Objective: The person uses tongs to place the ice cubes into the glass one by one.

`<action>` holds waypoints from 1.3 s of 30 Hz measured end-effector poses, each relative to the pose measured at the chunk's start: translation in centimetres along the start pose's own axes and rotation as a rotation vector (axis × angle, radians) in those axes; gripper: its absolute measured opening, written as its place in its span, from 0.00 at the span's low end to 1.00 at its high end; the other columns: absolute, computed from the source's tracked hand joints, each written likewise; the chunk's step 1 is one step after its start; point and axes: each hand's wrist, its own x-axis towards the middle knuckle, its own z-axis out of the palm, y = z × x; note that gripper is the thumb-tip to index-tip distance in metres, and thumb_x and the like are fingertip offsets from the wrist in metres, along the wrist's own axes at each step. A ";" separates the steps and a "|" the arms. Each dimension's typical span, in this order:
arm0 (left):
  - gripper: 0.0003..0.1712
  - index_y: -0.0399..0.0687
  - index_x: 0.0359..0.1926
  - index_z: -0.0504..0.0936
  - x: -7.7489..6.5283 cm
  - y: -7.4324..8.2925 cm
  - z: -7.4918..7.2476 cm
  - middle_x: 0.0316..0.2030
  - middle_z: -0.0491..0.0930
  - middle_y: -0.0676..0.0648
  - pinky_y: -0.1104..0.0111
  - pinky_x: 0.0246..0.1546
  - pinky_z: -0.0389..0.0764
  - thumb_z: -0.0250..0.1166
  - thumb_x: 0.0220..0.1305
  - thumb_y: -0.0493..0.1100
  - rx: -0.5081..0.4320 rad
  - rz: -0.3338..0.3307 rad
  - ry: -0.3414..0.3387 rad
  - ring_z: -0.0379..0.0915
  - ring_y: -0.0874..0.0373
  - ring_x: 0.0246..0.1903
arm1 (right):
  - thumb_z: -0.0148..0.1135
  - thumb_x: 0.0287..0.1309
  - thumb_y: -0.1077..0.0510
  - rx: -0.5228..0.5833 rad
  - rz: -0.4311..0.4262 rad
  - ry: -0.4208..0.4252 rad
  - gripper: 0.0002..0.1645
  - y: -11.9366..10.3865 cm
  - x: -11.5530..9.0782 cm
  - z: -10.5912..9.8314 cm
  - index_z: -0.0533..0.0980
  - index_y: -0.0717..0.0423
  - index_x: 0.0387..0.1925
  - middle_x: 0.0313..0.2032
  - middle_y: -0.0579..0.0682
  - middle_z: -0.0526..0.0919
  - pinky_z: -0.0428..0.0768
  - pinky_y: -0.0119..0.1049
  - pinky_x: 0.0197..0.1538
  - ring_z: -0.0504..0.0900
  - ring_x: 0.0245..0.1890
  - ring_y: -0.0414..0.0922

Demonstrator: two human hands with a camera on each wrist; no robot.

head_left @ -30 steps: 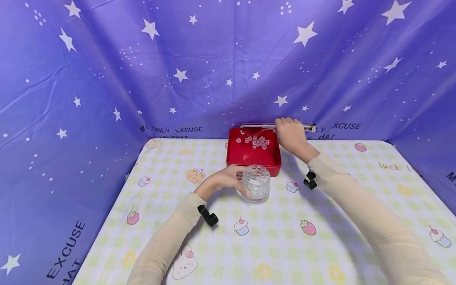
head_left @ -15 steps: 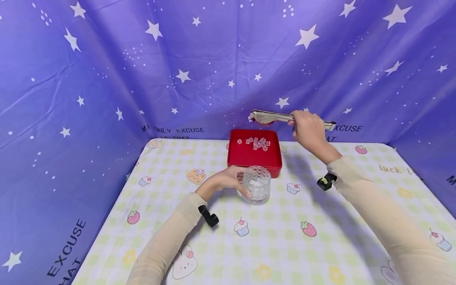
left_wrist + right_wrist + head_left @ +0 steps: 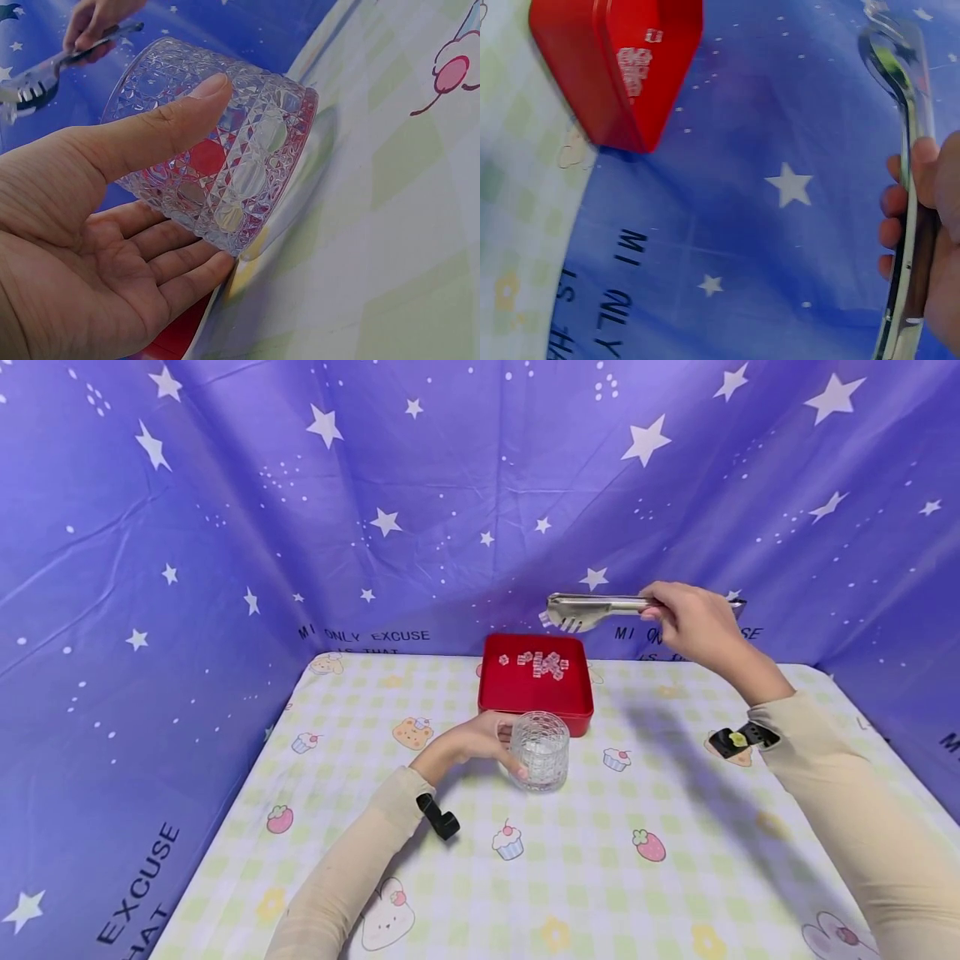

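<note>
Purple star-printed fabric point(image 3: 187, 635) hangs at the left and runs along the back, behind a pastel checked tablecloth point(image 3: 450, 902). The left sleeve point(image 3: 352, 860) reaches in from the lower edge, with a black strap point(image 3: 437, 816) at its cuff. From it the left hand point(image 3: 476, 739) holds a clear patterned glass tumbler point(image 3: 542, 760) loosely at its side — thumb laid along the near wall, fingers bent behind and towards the base. The tumbler stands upright on the cloth, just in front of a red box point(image 3: 517, 693). Inside that box lie small clear cubes point(image 3: 551, 664), mostly clustered towards the back right, with a few strays to the left.

Above the box, well clear of it, metal tongs point(image 3: 592, 607) point leftwards, a clear piece point(image 3: 545, 618) sticking out at their tips. The right hand point(image 3: 697, 622) grips their handle, fingers wrapped round it and thumb pressed along it. Farther right, another black strap point(image 3: 727, 742) sits at the cuff of the right sleeve point(image 3: 855, 810).
</note>
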 end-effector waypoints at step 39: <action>0.44 0.44 0.66 0.78 0.2 0.2 0.1 0.61 0.82 0.44 0.64 0.68 0.74 0.79 0.44 0.27 0.002 0.003 0.004 0.77 0.54 0.62 | 0.72 0.55 0.64 -0.117 -0.334 -0.329 0.08 -4.1 -2.0 0.4 0.80 0.53 0.34 0.27 0.46 0.84 0.81 0.46 0.33 0.80 0.26 0.45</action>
